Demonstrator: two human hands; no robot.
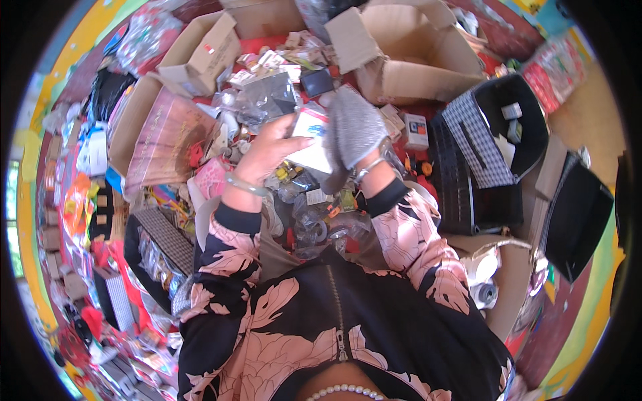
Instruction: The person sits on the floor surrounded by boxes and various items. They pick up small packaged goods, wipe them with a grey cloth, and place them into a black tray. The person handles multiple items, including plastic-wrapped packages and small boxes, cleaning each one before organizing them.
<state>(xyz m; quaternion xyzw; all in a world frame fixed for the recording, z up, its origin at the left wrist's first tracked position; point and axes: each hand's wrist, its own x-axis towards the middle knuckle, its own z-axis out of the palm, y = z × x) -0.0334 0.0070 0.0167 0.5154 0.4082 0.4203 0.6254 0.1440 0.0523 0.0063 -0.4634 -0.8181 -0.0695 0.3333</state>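
My left hand [271, 152] grips a flat white packet [311, 137] with a blue print and a red edge, its thumb lying across the front. Close against the packet's right side, my right hand [367, 159] holds a grey cloth [358, 120]. The cloth covers most of that hand, so its fingers are hidden. Both hands are raised above a heap of small goods in front of me. Below them lie clear plastic bags [311, 224] with small items inside. Just beyond the packet is a clear bag with a dark grey flat piece [267, 93], beside a small black box [317, 83].
An open cardboard box [428, 80] stands far right, another [194, 57] far left. At right are a black basket [455, 194] and a black-and-white checked fabric bin [478, 137]. A pink-lined box [164, 137] sits left, and mixed goods cover the floor beyond it.
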